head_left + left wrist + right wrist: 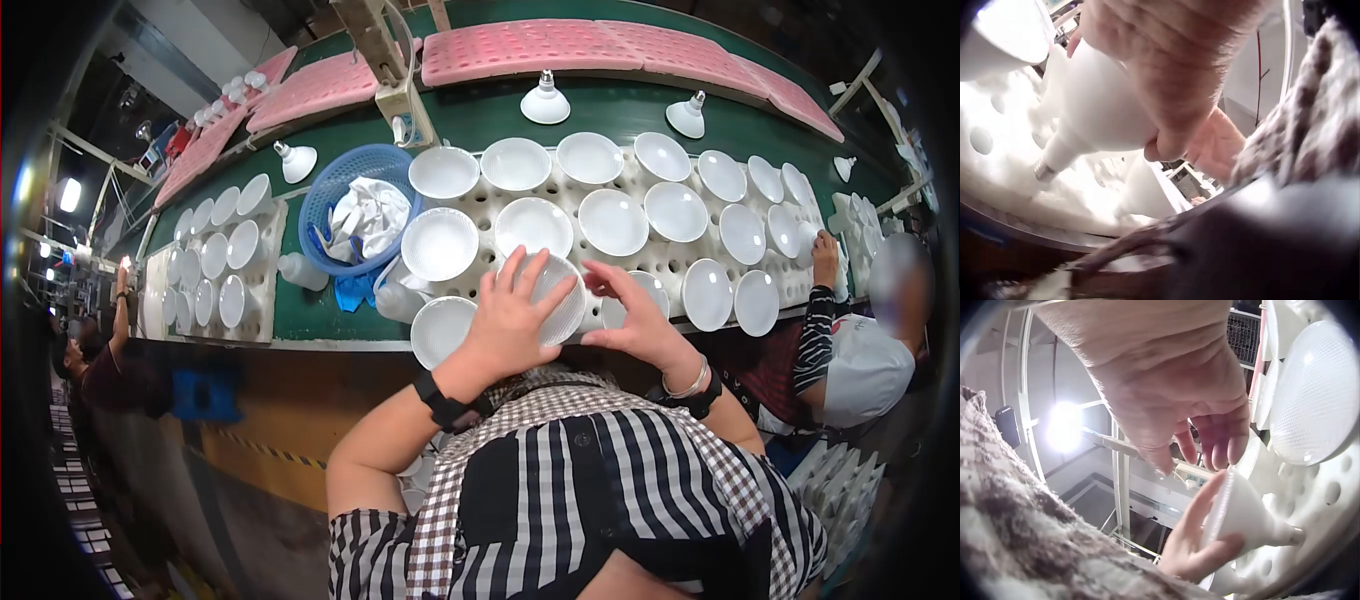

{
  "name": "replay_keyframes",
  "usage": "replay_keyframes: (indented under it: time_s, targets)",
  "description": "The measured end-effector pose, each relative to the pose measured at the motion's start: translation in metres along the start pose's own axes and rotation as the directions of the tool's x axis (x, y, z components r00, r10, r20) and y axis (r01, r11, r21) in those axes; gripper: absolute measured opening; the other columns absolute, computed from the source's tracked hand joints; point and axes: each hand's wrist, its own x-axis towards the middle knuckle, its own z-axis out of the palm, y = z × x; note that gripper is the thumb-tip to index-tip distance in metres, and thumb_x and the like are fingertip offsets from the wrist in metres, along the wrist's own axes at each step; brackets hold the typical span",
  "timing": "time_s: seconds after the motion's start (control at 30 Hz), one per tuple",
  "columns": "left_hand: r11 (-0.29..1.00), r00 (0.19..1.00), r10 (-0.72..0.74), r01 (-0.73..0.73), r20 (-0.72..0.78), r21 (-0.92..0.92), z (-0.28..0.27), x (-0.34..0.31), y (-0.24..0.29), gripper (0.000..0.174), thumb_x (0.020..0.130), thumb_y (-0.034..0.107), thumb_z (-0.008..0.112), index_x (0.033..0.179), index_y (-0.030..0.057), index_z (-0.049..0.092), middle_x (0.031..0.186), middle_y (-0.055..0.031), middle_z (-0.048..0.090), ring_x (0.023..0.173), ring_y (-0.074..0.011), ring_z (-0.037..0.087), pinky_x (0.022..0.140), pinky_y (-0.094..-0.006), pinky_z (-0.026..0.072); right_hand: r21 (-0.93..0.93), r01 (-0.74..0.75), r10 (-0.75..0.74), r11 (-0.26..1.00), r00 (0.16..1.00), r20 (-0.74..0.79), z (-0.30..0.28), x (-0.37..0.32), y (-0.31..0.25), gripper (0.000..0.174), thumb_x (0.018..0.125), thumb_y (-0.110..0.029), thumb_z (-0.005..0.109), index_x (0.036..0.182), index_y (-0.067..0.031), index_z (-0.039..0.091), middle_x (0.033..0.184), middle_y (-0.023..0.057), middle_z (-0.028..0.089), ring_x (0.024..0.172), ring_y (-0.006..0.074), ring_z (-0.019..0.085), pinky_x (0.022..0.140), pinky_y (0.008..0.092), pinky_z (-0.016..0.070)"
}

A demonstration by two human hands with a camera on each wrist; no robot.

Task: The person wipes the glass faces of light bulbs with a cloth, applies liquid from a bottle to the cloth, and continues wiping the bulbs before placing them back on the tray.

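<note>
My left hand [503, 328] grips a white reflector light bulb [567, 303] by its wide head, fingers spread over the lens and thumb at the rim. In the left wrist view this bulb [1100, 103] tilts, its screw base pointing down toward the foam tray [997, 156]. My right hand [640, 325] is beside the bulb with fingers loosely bent and nothing between them. The right wrist view has the right fingertips [1219, 459] right at the upper rim of the held bulb [1244, 519]. More white bulbs [535, 228] stand lens up in the tray around both hands.
A blue basket [318, 205] with white cloth stands left of the tray, near a white bottle [300, 271]. Pink foam trays [530, 48] line the back of the green bench [620, 115], where a few loose bulbs [545, 100] stand. Another person [850, 360] works at the right.
</note>
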Motion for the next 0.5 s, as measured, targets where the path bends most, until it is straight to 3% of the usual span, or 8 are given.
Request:
replay_keyframes:
  time_s: [0.1,0.17,0.23,0.33,0.4,0.43,0.47,0.5]
  targets:
    - [0.995,0.996,0.040,-0.047,-0.079,-0.088,-0.028,0.010,0.003,0.084,0.057,0.029,0.080,0.136,0.0199,0.052,0.144,-0.0200,0.037,0.133,-0.0400,0.035,0.102,-0.0497,0.0337,0.120,0.072,-0.081,0.990,0.994,0.072,-0.004,0.009,0.004,0.104,0.063,-0.033,0.088,0.146,-0.0065,0.032,0.131,0.0132,0.052,0.122,0.0242,0.049,0.104,0.0386,0.0389]
    - [0.946,0.996,0.075,-0.084,-0.042,-0.313,-0.038,0.013,0.011,0.085,0.057,0.027,0.081,0.135,0.0170,0.052,0.144,-0.0206,0.036,0.135,-0.0405,0.033,0.107,-0.0501,0.0317,0.236,-0.009,-0.033,0.972,0.985,0.171,-0.006,0.017,0.000,0.108,0.059,-0.030,0.090,0.145,-0.0045,0.030,0.137,0.0158,0.048,0.126,0.0253,0.047,0.106,0.0391,0.0380]
    - [0.927,0.995,0.085,-0.096,-0.047,-0.362,-0.038,0.013,0.020,0.087,0.061,0.039,0.082,0.137,0.0131,0.049,0.147,-0.0211,0.033,0.137,-0.0408,0.030,0.111,-0.0502,0.0282,0.148,-0.217,0.152,0.965,0.922,0.357,-0.010,0.023,-0.006,0.103,0.059,-0.025,0.090,0.142,-0.0039,0.034,0.136,0.0147,0.049,0.124,0.0248,0.050,0.104,0.0382,0.0401]
    - [0.898,0.989,0.088,-0.028,0.115,-0.440,-0.051,0.003,0.020,0.102,0.063,0.067,0.074,0.141,0.0084,0.044,0.151,-0.0209,0.027,0.139,-0.0394,0.029,0.112,-0.0489,0.0259,0.300,-0.269,0.121,0.915,0.894,0.432,0.002,0.017,0.012,0.097,0.059,-0.016,0.087,0.141,-0.0044,0.035,0.130,0.0147,0.054,0.121,0.0248,0.053,0.101,0.0371,0.0422]
    - [0.799,0.985,0.023,0.086,0.173,-0.595,-0.061,-0.009,0.023,0.103,0.065,0.069,0.072,0.141,0.0068,0.043,0.153,-0.0210,0.026,0.141,-0.0365,0.028,0.112,-0.0468,0.0253,0.372,-0.287,0.097,0.883,0.885,0.455,0.001,0.012,0.019,0.096,0.059,-0.013,0.086,0.141,-0.0049,0.035,0.128,0.0147,0.056,0.120,0.0241,0.054,0.101,0.0365,0.0427]
    - [0.762,0.988,-0.003,0.102,0.154,-0.639,-0.069,-0.017,0.025,0.100,0.066,0.066,0.073,0.140,0.0040,0.044,0.149,-0.0218,0.034,0.138,-0.0347,0.034,0.111,-0.0458,0.0283,0.342,-0.212,0.023,0.916,0.876,0.481,-0.002,0.011,0.019,0.093,0.061,-0.012,0.085,0.140,-0.0052,0.036,0.127,0.0145,0.057,0.118,0.0234,0.055,0.100,0.0361,0.0434]
    - [0.713,0.985,-0.160,0.157,0.060,-0.683,-0.075,-0.030,0.031,0.083,0.071,0.051,0.076,0.133,0.0016,0.052,0.134,-0.0192,0.052,0.128,-0.0357,0.047,0.107,-0.0417,0.0356,0.312,-0.130,-0.051,0.941,0.858,0.511,-0.008,0.010,0.019,0.090,0.062,-0.010,0.083,0.139,-0.0056,0.038,0.125,0.0143,0.059,0.116,0.0227,0.056,0.099,0.0358,0.0441]
    - [0.580,0.921,-0.389,0.218,-0.032,-0.785,-0.073,-0.056,0.026,0.055,0.083,0.034,0.069,0.121,-0.0038,0.058,0.117,-0.0161,0.064,0.111,-0.0299,0.060,0.098,-0.0374,0.0447,0.312,-0.134,-0.043,0.941,0.864,0.501,-0.014,0.008,0.021,0.090,0.062,-0.010,0.083,0.139,-0.0056,0.038,0.125,0.0143,0.059,0.116,0.0227,0.056,0.099,0.0358,0.0441]
